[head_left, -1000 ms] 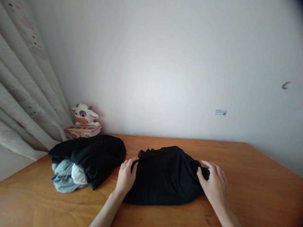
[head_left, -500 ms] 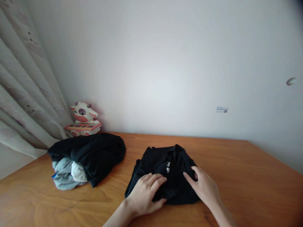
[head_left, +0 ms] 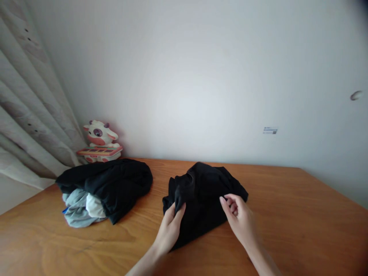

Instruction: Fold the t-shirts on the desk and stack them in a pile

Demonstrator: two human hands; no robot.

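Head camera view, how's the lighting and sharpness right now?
Head view: the wall glows brightest mid-picture, with the top right corner dark; head view: the black garment shows few clear folds; head view: the wall label's print is too soft to read.

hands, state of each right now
Left hand: closed, holding the black garment.
Right hand: partly curled; whether it grips anything cannot be told.
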